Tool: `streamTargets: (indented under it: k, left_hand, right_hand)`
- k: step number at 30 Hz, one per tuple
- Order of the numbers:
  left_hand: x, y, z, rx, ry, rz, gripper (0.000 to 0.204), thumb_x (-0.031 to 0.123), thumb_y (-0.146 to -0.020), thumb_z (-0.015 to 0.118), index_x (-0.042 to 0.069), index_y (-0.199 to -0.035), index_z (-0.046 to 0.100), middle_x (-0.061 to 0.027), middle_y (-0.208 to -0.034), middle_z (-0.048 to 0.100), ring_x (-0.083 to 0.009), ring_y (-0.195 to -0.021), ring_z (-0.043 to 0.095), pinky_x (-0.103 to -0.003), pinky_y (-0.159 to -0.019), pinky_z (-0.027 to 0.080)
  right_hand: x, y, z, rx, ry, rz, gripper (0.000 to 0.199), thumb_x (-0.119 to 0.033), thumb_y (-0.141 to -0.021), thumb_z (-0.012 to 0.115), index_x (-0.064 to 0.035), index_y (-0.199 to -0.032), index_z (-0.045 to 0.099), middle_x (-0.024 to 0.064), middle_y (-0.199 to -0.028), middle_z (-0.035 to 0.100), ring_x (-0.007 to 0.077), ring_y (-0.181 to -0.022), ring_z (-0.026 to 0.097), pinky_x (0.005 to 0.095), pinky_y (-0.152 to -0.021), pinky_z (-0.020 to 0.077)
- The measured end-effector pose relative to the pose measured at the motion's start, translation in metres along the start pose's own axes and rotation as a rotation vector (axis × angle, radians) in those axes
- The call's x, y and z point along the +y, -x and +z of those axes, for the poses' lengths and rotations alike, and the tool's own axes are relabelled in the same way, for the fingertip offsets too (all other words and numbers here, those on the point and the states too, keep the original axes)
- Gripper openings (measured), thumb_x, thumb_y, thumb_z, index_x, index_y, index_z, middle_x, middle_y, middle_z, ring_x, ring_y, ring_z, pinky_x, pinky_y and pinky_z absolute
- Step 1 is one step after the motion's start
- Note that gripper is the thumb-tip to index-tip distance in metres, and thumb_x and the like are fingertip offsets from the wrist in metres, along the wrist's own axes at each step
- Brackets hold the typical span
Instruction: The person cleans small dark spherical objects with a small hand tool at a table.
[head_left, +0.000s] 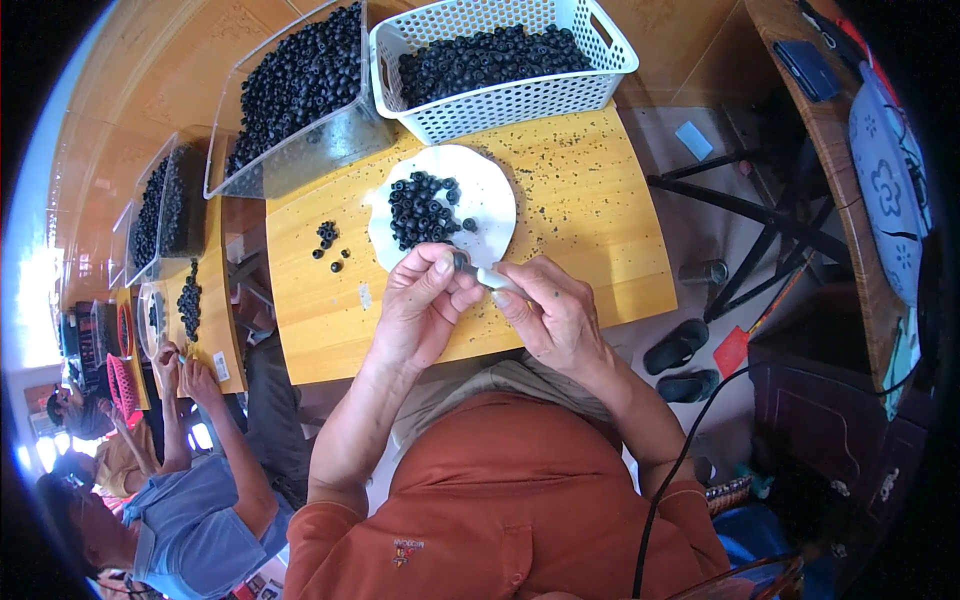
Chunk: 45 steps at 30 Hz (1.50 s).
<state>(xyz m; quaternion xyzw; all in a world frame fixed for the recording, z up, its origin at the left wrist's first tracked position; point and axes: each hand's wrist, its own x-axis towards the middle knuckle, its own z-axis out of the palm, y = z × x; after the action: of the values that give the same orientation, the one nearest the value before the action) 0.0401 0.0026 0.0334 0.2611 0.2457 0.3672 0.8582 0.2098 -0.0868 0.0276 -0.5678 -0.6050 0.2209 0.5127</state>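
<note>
My left hand (pixel 412 312) pinches a small black round part (pixel 461 261) between thumb and fingertips, above the near edge of the plate. In my right hand (pixel 560 312) is a small tool with a whitish body (pixel 492 278), its end touching or almost touching the black part. The tool's exact kind cannot be made out. Under and beyond my hands lies a white scalloped plate (pixel 488 185), bearing a pile of the same black parts (pixel 420 208), several with a hole in the middle. A few loose black parts (pixel 327 236) lie on the table left of the plate.
Beyond the plate stand a white perforated basket (pixel 510 108) and a clear plastic bin (pixel 300 150), both holding many black parts. Dark crumbs dot the yellow wooden table (pixel 600 220). At the left, another person (pixel 205 500) works at a neighbouring table. Black slippers (pixel 676 346) lie on the floor.
</note>
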Motion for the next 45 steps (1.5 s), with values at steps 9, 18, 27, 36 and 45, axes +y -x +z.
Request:
streamTargets:
  k: [9,18,27,36,45]
  left_hand:
    - [-0.003,0.002,0.002,-0.003,-0.002,-0.007,0.01,0.012,-0.095,0.062,0.003,-0.099,0.063,-0.0079,-0.093,0.067,-0.0157,-0.084,0.069,-0.032,-0.08,0.061]
    - [-0.006,0.005,0.003,0.002,-0.012,0.002,0.01,0.013,-0.095,0.062,0.004,-0.099,0.062,-0.0074,-0.091,0.067,-0.0148,-0.084,0.068,-0.032,-0.08,0.062]
    - [-0.005,0.01,0.004,-0.032,-0.07,0.045,0.009,0.011,-0.095,0.063,0.002,-0.096,0.062,-0.0089,-0.093,0.067,-0.0148,-0.083,0.068,-0.03,-0.078,0.061]
    - [0.008,0.021,0.026,-0.215,-0.105,0.131,0.008,0.01,-0.094,0.063,0.002,-0.092,0.062,-0.0094,-0.085,0.062,-0.0138,-0.075,0.063,-0.031,-0.077,0.059]
    - [0.0,0.02,0.004,-0.086,-0.075,0.077,0.008,0.01,-0.094,0.063,0.003,-0.098,0.063,-0.009,-0.096,0.065,-0.0119,-0.08,0.065,-0.033,-0.079,0.061]
  right_hand:
    - [0.005,0.0,0.003,0.054,-0.038,-0.046,0.025,-0.013,-0.091,0.066,0.0025,-0.11,0.065,0.0137,-0.081,0.063,0.0232,-0.064,0.061,0.0325,-0.057,0.0473]
    - [0.0,0.001,-0.002,-0.008,-0.028,-0.02,0.024,-0.021,-0.093,0.063,-0.0025,-0.109,0.064,0.0135,-0.091,0.066,0.0313,-0.076,0.068,0.0384,-0.064,0.0533]
    - [-0.004,0.004,-0.006,-0.025,-0.022,-0.012,0.025,-0.021,-0.092,0.065,-0.0022,-0.109,0.066,0.0129,-0.09,0.067,0.0314,-0.075,0.068,0.0387,-0.064,0.0533]
    - [0.011,-0.001,-0.023,0.103,-0.187,0.178,0.028,-0.016,-0.096,0.061,0.0061,-0.114,0.065,0.0075,-0.079,0.061,0.0107,-0.07,0.054,0.026,-0.063,0.0431]
    - [0.01,0.002,-0.012,0.007,-0.282,0.16,0.03,-0.021,-0.097,0.061,0.006,-0.109,0.065,0.01,-0.079,0.061,0.013,-0.066,0.056,0.0284,-0.059,0.0434]
